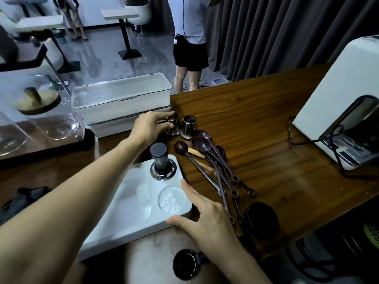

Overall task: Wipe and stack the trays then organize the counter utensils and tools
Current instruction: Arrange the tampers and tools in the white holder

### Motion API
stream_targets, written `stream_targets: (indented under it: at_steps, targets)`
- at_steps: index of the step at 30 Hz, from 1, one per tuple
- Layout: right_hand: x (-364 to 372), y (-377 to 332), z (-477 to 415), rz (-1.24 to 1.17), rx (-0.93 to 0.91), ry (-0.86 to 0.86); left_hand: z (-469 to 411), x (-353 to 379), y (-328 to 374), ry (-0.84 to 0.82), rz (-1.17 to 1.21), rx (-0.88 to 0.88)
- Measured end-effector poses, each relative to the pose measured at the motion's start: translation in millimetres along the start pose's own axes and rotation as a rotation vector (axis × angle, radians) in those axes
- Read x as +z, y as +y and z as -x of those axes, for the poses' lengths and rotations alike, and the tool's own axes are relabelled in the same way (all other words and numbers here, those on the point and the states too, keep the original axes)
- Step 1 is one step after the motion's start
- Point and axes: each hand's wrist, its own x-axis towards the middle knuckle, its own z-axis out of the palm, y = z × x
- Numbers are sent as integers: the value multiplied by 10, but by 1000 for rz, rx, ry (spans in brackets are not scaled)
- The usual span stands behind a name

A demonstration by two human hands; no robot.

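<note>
Wood counter (266,124) takes up most of the view. A white machine (338,89) sits at its right end with a black cord looped beside it. Two deep trays (123,103) are stacked at the far left edge, the top one with a clear rim. The flat tray (127,212) is nearest, left of centre, with moulded recesses. The right hand (207,218) is on that tray's right corner: fingers straight and spread, thumb on the near edge, index finger along the right side, holding nothing. The left hand (151,128) reaches to just in front of the stack, fingers curled round a steel cup (174,128). A second cup (189,127) stands touching it on the right. A bunch of dark long-handled spoons (207,148) lies fanned between the cups and the right hand, bowls toward the cups. A black round lid (261,220) lies right of the handles' ends. The tamper (161,160) stands upright in the flat tray's far corner.
</note>
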Motion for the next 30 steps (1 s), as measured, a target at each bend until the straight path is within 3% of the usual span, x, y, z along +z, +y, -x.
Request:
stream_targets:
  at_steps: [11,30]
  targets:
    - [-11,-18,14,17,3,-7,220,-44,-16,140,96,-39]
    - [-72,-126,60,54,54,-41,1343,-890,42,332,110,-163]
